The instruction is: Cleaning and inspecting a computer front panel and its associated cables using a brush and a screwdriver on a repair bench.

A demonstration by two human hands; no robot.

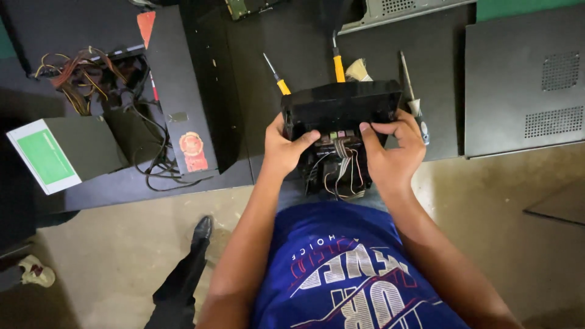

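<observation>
One black computer panel (339, 106) is gripped by both hands above the lap, left hand (282, 148) and right hand (395, 152) each clenched on a side, loose wires (341, 170) hanging beneath. Three screwdrivers (336, 61) lie on the dark table (244, 91) behind. One open case (91, 73) at far left holds tangled cables.

Hidden behind black front panel (340, 103): lower shafts of two yellow-handled screwdrivers (281, 82). Cut off at top edge: circuit board (247, 6), grey metal casing (390, 9). Masked by right hand (393, 152): third screwdriver's (414, 97) handle, in part.
</observation>
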